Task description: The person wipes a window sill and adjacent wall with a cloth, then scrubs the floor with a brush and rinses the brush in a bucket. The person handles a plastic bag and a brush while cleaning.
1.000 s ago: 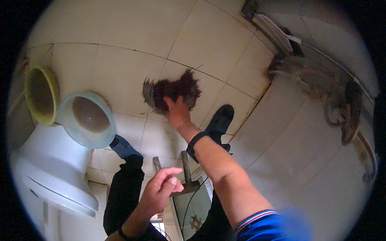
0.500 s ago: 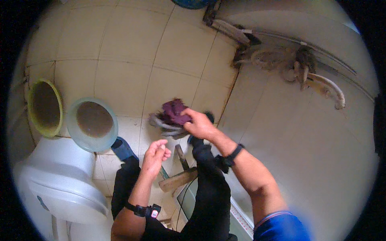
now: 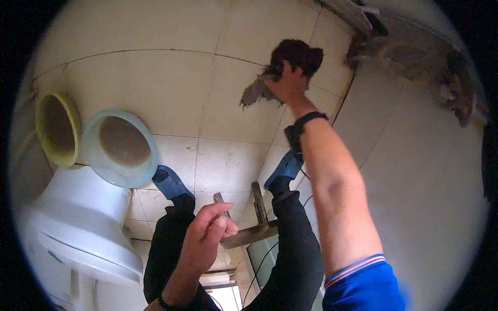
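One right hand (image 3: 287,83) squeezes a dark, wet, raggy cloth (image 3: 282,65) high over the tiled floor (image 3: 171,88), while the empty left hand (image 3: 205,236) curls loosely.

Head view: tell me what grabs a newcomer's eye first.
The right hand, stretched out over the pale tiled floor, clutches a dark maroon cloth at top centre. At left, a light blue basin and a yellow-green basin hold murky water. The left hand hangs empty near the knees.
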Tool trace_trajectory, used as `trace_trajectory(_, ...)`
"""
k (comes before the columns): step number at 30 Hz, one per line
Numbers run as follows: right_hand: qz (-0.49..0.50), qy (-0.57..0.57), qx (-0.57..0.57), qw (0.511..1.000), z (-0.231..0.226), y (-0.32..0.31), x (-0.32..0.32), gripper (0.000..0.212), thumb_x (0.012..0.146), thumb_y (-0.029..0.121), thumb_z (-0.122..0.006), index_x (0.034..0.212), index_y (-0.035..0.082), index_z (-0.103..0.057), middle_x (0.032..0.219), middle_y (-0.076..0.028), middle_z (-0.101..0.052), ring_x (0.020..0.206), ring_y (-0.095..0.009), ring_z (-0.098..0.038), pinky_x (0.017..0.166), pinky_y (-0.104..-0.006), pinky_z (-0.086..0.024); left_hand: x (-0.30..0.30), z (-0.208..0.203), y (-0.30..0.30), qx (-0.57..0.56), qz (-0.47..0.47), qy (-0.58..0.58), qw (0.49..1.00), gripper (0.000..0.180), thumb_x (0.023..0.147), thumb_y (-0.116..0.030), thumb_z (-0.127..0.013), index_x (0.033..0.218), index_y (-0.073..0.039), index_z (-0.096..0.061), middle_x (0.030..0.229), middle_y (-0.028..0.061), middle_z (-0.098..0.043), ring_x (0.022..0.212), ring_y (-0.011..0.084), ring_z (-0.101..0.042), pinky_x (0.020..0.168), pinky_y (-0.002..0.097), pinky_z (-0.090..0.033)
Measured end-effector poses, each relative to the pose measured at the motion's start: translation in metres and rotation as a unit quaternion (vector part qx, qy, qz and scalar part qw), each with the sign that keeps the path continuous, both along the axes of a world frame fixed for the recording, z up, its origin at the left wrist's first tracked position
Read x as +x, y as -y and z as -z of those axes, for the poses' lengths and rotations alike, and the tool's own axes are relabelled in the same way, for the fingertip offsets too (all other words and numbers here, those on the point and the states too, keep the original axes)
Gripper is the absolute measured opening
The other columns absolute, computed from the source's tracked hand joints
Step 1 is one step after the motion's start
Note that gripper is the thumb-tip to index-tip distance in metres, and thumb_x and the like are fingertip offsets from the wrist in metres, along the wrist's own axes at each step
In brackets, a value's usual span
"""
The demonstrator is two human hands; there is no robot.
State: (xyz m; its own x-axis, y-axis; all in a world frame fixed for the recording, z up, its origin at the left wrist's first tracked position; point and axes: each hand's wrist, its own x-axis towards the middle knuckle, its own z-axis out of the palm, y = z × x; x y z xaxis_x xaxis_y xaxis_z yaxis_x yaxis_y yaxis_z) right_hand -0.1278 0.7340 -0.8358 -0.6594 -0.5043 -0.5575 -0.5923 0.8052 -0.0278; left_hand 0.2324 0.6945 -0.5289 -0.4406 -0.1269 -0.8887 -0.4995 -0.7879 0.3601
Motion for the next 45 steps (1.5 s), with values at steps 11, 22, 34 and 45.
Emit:
trace_trajectory(11,-0.072,0.196,-0.052,0.977,-0.008,-0.102,0.188,0.05,0.081,0.013,-0.075,0.129,0.014,-0.06,0.131,-0.024,-0.053,0.123,-0.046,-0.054,0.098,-0.0565,-0.055,-0.035,0.022,-0.041,0.056,-0.033,0.023,0.998,0.032,0.109,-0.017,-0.049,0.136,-0.001,-0.056,0.089,0.0072,-0.067,0.084,0.0136,-0.06,0.082,0.0315,-0.05)
trace_trajectory(22,-0.086,-0.062,-0.105,0.989,-0.017,-0.062,-0.001,0.06,0.088,0.014,-0.068,0.146,0.019,-0.053,0.148,-0.025,-0.045,0.135,-0.049,-0.045,0.1,-0.0605,-0.051,-0.053,0.038,-0.059,0.057,-0.048,0.061,0.995,0.033,0.109,-0.022,-0.052,0.136,-0.004,-0.059,0.086,0.0034,-0.065,0.081,0.012,-0.058,0.081,0.0295,-0.048)
trace_trajectory(34,-0.222,-0.035,-0.107,0.968,0.035,-0.095,-0.033,0.061,0.093,0.019,-0.062,0.153,0.028,-0.051,0.162,-0.022,-0.038,0.145,-0.051,-0.038,0.107,-0.0669,-0.044,-0.069,0.055,-0.08,0.036,-0.031,0.142,0.989,0.031,0.109,-0.028,-0.058,0.132,-0.008,-0.062,0.083,0.0004,-0.062,0.079,0.0111,-0.057,0.077,0.0264,-0.045)
trace_trajectory(45,-0.033,-0.063,-0.036,0.997,0.04,-0.216,-0.177,0.082,0.084,0.014,-0.076,0.158,0.017,-0.04,0.152,-0.035,-0.041,0.133,-0.055,-0.048,0.11,-0.0605,-0.046,-0.084,0.053,-0.095,0.052,-0.012,0.113,0.992,0.034,0.109,-0.032,-0.058,0.133,-0.008,-0.062,0.084,-0.0002,-0.063,0.079,0.0106,-0.058,0.076,0.0254,-0.044)
